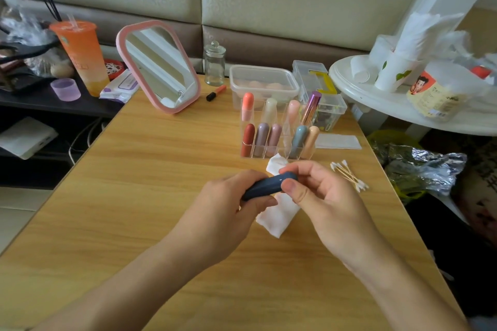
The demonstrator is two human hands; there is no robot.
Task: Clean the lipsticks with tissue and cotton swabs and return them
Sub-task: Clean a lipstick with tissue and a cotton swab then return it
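Observation:
A dark blue lipstick [269,186] lies crosswise between both hands above the wooden table [150,174]. My left hand [231,212] grips its lower end, and my right hand [320,190] pinches its cap end with thumb and fingers. Under the hands lies a folded white tissue [279,215]. A small heap of cotton swabs [349,176] rests to the right. Behind the hands stands a clear organizer [277,139] with several capped lipsticks upright in its slots.
A pink-framed mirror [158,67] leans at the back left, with an orange cup [80,56] beside it. A small glass jar [214,64], clear plastic boxes [263,83] and a loose lip pen [216,93] sit behind the organizer. A white round side table [403,110] holds tissues at right.

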